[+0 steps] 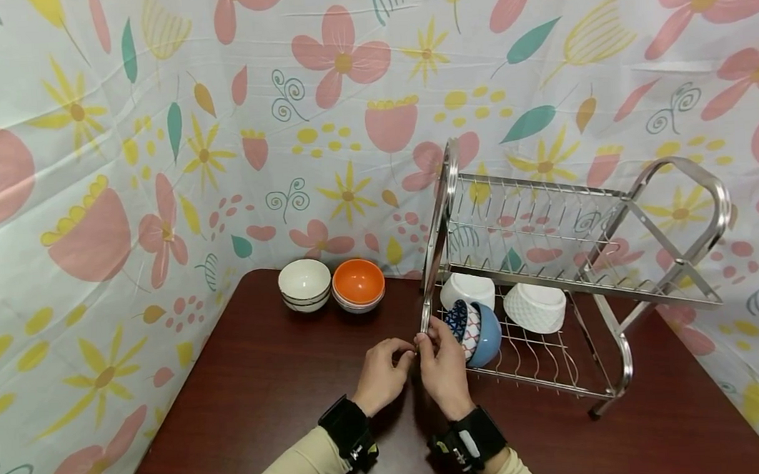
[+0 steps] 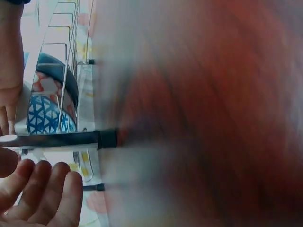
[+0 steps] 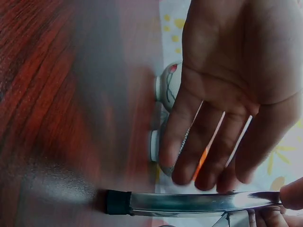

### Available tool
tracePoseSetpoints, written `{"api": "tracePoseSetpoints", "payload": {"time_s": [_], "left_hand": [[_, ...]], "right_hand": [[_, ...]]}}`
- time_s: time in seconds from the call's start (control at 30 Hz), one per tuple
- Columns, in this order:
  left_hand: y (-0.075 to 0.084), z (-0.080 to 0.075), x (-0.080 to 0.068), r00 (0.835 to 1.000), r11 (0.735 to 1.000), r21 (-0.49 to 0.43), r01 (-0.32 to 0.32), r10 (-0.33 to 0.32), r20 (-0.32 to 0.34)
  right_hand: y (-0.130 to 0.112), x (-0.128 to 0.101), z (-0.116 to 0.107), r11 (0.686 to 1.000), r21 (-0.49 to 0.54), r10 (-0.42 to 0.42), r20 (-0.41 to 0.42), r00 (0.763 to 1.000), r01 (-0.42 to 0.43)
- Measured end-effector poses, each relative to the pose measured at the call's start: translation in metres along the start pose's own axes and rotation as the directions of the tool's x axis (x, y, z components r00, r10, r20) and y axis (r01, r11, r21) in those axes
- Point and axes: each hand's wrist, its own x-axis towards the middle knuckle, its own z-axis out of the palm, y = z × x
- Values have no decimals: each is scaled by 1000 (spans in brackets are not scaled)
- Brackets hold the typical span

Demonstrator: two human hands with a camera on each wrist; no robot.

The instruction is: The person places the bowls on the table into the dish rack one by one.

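Head view shows a person's two hands meeting at the near left corner of a steel dish rack (image 1: 584,205) that stands on a dark wooden bench (image 1: 265,386). The left hand (image 1: 382,375) has its fingers curled in, its fingertips at the lower end of the rack's left frame bar (image 1: 434,263). The right hand (image 1: 444,369) is just beside it, thumb and fingers pinching the same bar near its foot. The two hands touch each other.

On the rack's lower tier lie two white bowls (image 1: 535,306) turned upside down, and nearer the hands a blue bowl (image 1: 488,335) on its side with a patterned bowl (image 1: 461,324) nested in it.

Left wrist view shows that bar ending in a black foot cap (image 2: 108,138), with the patterned bowl behind the wires; much of this view is blurred.

Far left on the bench, well apart from the rack, stand a stack of white bowls (image 1: 305,284) and, touching it, an orange bowl (image 1: 358,284) on another stack. A flowered cloth (image 1: 155,134) hangs behind.
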Motion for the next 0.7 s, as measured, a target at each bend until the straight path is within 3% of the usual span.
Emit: {"api": "tracePoseSetpoints", "payload": {"time_s": [0.13,0.33,0.57,0.7], "left_hand": [[-3,-12,11,990,989,71,129,-124,-69],[-15,-41,40,948,944,142,299,-278,-153],[-32,-64,68,933,908,253,336,-284,-219],[-37,-73,79,930,856,374,358,-293,-221]], "right_hand": [[0,0,1,1000,-4,-1,-12,1000,1],[0,-1,2,1000,-4,-3,-16,1000,3],[3,-1,2,1000,13,-22,-26,999,23],[1,-2,3,999,26,-19,-25,1000,19]]}}
